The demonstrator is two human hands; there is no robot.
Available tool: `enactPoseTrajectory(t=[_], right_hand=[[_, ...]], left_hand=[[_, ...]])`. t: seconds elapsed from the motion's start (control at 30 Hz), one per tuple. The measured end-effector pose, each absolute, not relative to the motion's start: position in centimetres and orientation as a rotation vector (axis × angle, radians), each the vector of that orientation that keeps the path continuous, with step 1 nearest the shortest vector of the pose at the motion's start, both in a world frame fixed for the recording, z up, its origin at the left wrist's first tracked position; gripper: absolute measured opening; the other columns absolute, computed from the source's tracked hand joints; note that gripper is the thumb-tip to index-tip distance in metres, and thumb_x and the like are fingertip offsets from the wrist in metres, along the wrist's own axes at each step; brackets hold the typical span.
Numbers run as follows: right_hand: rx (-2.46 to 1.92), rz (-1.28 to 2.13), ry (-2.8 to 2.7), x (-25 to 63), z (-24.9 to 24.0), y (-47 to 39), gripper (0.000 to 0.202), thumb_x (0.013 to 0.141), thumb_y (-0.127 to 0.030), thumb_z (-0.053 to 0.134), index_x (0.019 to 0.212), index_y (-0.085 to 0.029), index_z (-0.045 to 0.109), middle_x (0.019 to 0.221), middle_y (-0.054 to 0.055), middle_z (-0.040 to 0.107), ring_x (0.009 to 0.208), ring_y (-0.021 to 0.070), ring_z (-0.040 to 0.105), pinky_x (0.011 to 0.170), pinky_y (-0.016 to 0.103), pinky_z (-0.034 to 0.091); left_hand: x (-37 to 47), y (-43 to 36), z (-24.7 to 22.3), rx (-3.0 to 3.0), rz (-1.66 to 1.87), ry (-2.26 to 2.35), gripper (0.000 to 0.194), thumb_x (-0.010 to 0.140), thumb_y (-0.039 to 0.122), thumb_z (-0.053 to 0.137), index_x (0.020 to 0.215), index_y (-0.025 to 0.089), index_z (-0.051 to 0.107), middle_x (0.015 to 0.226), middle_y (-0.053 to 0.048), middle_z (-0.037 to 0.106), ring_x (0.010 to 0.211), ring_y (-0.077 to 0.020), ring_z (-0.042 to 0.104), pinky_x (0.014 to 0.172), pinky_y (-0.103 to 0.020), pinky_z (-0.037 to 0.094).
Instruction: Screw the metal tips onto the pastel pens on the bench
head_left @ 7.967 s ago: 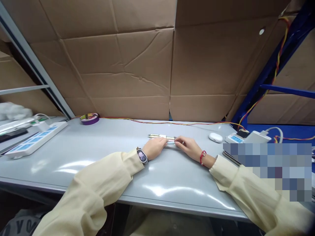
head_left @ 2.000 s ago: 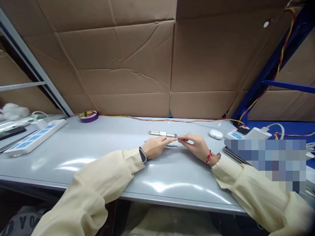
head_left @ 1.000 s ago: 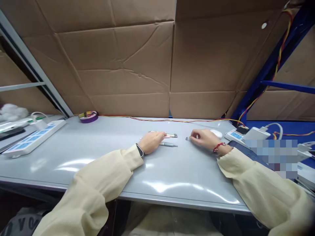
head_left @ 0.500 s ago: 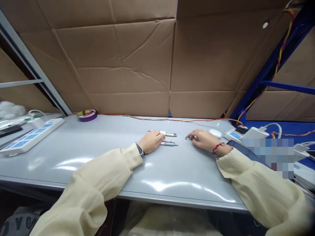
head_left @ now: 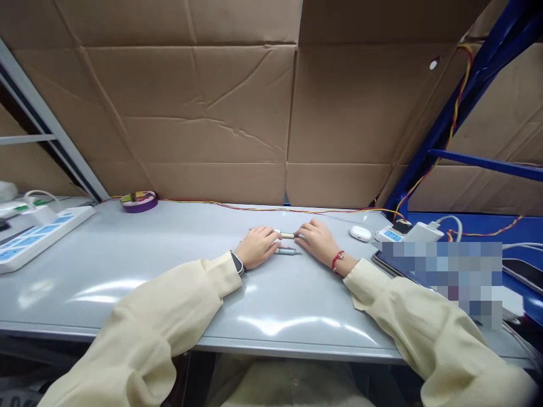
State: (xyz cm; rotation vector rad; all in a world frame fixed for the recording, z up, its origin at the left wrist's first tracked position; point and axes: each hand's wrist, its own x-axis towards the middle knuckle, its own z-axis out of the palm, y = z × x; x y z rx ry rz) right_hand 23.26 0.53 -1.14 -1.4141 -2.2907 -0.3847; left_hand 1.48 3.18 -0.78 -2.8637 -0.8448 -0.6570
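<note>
Several slim pens lie side by side near the middle of the grey table (head_left: pixel 169 288). My left hand (head_left: pixel 257 247) is closed over their left part, its fingertips on the upper, white-and-beige pen (head_left: pixel 287 236). The right tip of that same pen is between the fingers of my right hand (head_left: pixel 316 242). Nearer to me, a light blue pen (head_left: pixel 286 251) sticks out to the right from under my left hand, with a pinkish one (head_left: pixel 285 246) just beyond it. The left ends of the pens are mostly hidden by my left hand.
A white rounded case (head_left: pixel 360 233) sits right of my right hand. Further right are a small power strip (head_left: pixel 388 234), a charger (head_left: pixel 423 232) and a dark device (head_left: pixel 392 264). On the left are a purple tape roll (head_left: pixel 139 202) and a long power strip (head_left: pixel 46 233). Cardboard (head_left: pixel 203 113) stands behind.
My right hand has moved left, away from the white case, onto the right end of the upper pen. The small grey pieces by its fingers no longer show. The view has shifted slightly.
</note>
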Motion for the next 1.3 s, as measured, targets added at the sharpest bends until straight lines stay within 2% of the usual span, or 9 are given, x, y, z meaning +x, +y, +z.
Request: enactPoseTrajectory(t=[0.23,0.4,0.53,0.67,0.73,0.87,0.97,1.17,1.3], right_hand=[[-1.382,-0.410,-2.236,23.0,-1.8,1.2,0.011,0.086,-0.024,0.056,0.078,-0.018,0.061,0.079,0.006,0.063,0.076,0.0218,0.049,0.065,0.033,0.036],[-1.256,-0.442,-2.110,22.6,-1.5,0.6,0.014,0.090,-0.024,0.048,0.084,-0.018,0.059,0.083,0.006,0.062,0.079,0.0214,0.050,0.068,0.032,0.038],[-1.108,-0.470,-2.015,22.2,-1.0,-0.9,0.016,0.092,-0.027,0.045,0.088,-0.019,0.058,0.084,0.007,0.063,0.082,0.0206,0.051,0.074,0.034,0.039],[-0.911,-0.429,-2.014,21.9,-0.8,-2.3,0.014,0.092,-0.027,0.045,0.089,-0.019,0.057,0.084,0.006,0.063,0.079,0.0188,0.053,0.072,0.032,0.039],[-0.952,-0.330,-2.086,22.0,-0.8,-2.6,0.022,0.093,-0.030,0.039,0.083,-0.019,0.056,0.078,0.006,0.062,0.075,0.0187,0.052,0.069,0.032,0.038],[-1.088,-0.129,-2.157,22.3,-1.2,-2.6,0.047,0.097,-0.034,0.021,0.064,-0.020,0.052,0.058,0.002,0.053,0.058,0.0156,0.046,0.058,0.028,0.036],[-1.127,-0.095,-2.138,22.5,-1.6,-2.6,0.045,0.096,-0.035,0.025,0.061,-0.020,0.049,0.056,0.001,0.049,0.056,0.0148,0.045,0.054,0.027,0.035],[-1.166,0.144,-2.095,22.6,-1.6,-2.4,0.024,0.090,-0.041,0.043,0.086,-0.019,0.051,0.080,0.004,0.057,0.070,0.0166,0.053,0.062,0.028,0.042],[-1.183,0.079,-2.105,22.4,-1.4,-2.3,0.032,0.093,-0.044,0.033,0.091,-0.020,0.055,0.083,0.006,0.060,0.080,0.0205,0.053,0.075,0.035,0.041]], left_hand=[[1.4,3.2,-0.9,-2.808,-0.768,-0.832,0.020,0.093,0.026,0.038,0.101,0.019,0.055,0.099,-0.006,0.057,0.091,-0.0187,0.051,0.081,-0.031,0.042],[1.5,3.1,-0.7,-2.691,-0.909,-0.818,0.026,0.090,0.031,0.045,0.111,0.017,0.053,0.109,-0.010,0.056,0.101,-0.0219,0.050,0.085,-0.034,0.040],[1.2,3.2,-0.1,-2.632,-0.950,-0.768,0.024,0.090,0.038,0.045,0.100,0.019,0.058,0.097,-0.006,0.063,0.093,-0.0206,0.056,0.084,-0.036,0.038],[1.1,2.9,0.3,-2.644,-0.886,-0.703,0.027,0.095,0.033,0.036,0.090,0.020,0.059,0.079,-0.002,0.066,0.075,-0.0153,0.059,0.075,-0.030,0.041],[1.2,2.5,0.2,-2.661,-0.833,-0.690,0.029,0.096,0.031,0.033,0.090,0.019,0.059,0.078,-0.001,0.065,0.070,-0.0132,0.059,0.067,-0.026,0.041],[1.7,1.8,-0.3,-2.705,-0.708,-0.705,0.028,0.096,0.033,0.032,0.095,0.020,0.058,0.079,-0.001,0.064,0.068,-0.0115,0.060,0.056,-0.021,0.039],[2.0,1.5,-0.6,-2.739,-0.615,-0.756,0.026,0.094,0.038,0.038,0.100,0.020,0.055,0.080,0.001,0.066,0.069,-0.0119,0.061,0.051,-0.020,0.037],[2.0,1.7,-0.6,-2.738,-0.510,-0.918,0.025,0.095,0.036,0.037,0.090,0.019,0.055,0.076,0.000,0.065,0.066,-0.0145,0.061,0.049,-0.021,0.035],[1.9,2.0,-0.6,-2.762,-0.516,-0.931,0.023,0.096,0.032,0.036,0.092,0.020,0.055,0.082,0.000,0.064,0.073,-0.0143,0.060,0.055,-0.021,0.039]])
